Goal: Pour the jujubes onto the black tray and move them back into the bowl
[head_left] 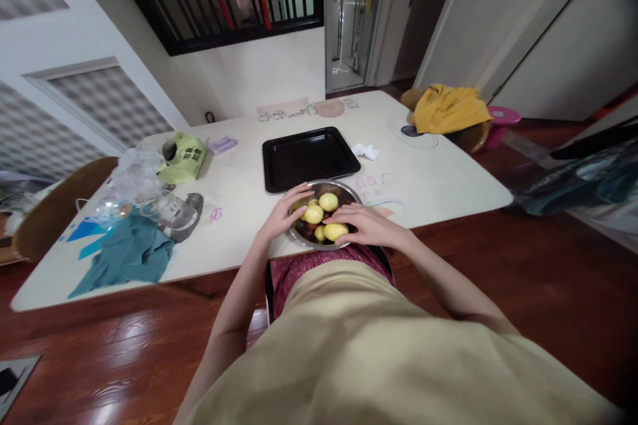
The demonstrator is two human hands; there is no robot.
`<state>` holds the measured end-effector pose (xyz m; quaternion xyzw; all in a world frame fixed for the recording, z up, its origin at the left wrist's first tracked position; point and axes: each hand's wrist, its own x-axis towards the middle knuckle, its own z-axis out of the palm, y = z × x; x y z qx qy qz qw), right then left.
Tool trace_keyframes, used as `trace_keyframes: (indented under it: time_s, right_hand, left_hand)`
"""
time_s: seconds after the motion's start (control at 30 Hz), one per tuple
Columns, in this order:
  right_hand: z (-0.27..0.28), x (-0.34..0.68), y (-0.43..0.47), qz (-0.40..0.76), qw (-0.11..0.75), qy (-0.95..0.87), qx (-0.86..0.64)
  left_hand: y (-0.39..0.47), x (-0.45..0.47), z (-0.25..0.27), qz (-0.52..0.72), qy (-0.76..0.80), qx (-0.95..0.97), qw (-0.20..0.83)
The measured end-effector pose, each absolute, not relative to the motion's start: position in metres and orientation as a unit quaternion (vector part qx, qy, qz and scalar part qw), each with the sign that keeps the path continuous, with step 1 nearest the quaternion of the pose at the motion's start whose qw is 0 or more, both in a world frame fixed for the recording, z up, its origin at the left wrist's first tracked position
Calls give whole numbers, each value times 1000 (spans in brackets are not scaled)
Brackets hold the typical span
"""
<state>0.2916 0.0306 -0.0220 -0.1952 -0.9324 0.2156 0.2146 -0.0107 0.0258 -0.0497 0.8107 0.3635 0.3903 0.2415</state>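
A round steel bowl (pixel 355 194) sits at the near edge of the white table, against the front of my body. Inside it lie several smooth, rounded yellow pieces, such as one yellow piece (pixel 328 202); they could be potatoes or fruit, I cannot tell which. Some darker, reddish-brown pieces show beneath. My left hand (pixel 288 210) rests over the bowl's left rim, its fingers stretched out by the yellow pieces. From the right, my right hand (pixel 366 224) reaches into the bowl, fingers extended and thumb apart, over the pieces; its fingertips are partly hidden among them.
Just beyond the bowl lies a black baking tray (pixel 312 158), with crumpled white tissue (pixel 365 151) beside it. At the left are a green paper bag (pixel 185 158), clear plastic packaging (pixel 134 176) and a teal cloth (pixel 130 249). A yellow cloth (pixel 450 108) hangs over a chair at right.
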Motion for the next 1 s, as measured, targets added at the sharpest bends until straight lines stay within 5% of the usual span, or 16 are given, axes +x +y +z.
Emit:
trace_keyframes:
  time_s: [1.0]
  right_hand:
    - [-42,294,54,148,386,-893,-180]
  left_hand:
    - [27,-12,-51,396,359,809,244]
